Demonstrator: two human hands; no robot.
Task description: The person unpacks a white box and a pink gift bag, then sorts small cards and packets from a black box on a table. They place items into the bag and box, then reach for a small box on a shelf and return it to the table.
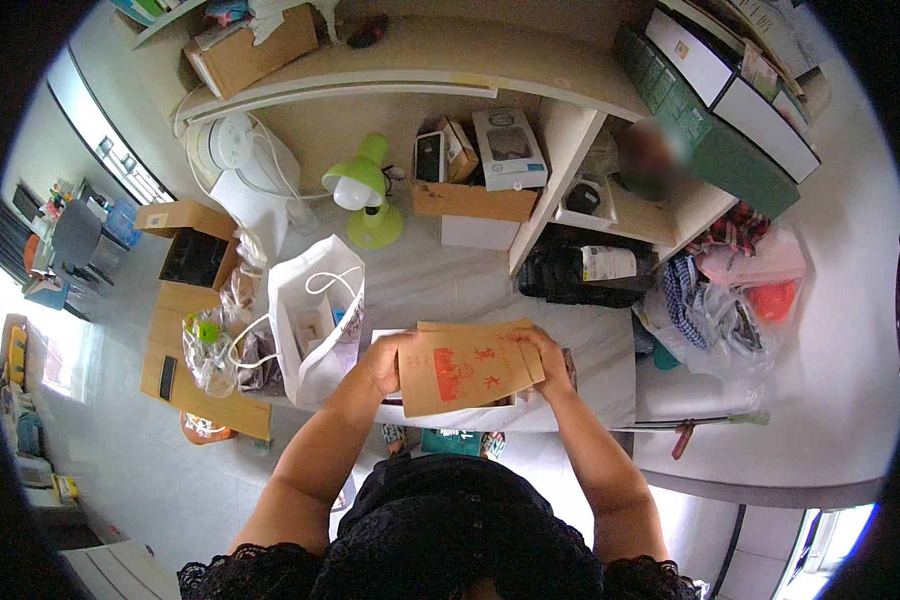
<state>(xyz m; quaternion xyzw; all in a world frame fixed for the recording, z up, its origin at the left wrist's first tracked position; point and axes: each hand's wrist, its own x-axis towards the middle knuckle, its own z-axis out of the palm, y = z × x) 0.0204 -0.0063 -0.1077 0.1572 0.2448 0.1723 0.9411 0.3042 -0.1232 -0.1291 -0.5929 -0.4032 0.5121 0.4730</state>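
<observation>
Between my two hands are brown kraft paper envelopes (475, 375) with red printing, at least two of them overlapping, over the front edge of the desk. My left hand (383, 364) is closed on their left edge. Round the right edge of the same envelopes, my right hand (546, 360) is closed too. Underneath, parts of a white box show, mostly hidden by the envelopes. A white paper bag (295, 350) with rope handles stands open just left of my left hand, with small boxes inside.
Behind are a green desk lamp (374, 190), an open cardboard box (470, 203) of small packages and a black plastic-wrapped bundle (555, 275). Clear plastic bags (208, 350) lie at the left. Bagged clothes (740, 300) lie at the right, near a thin rod (705, 423).
</observation>
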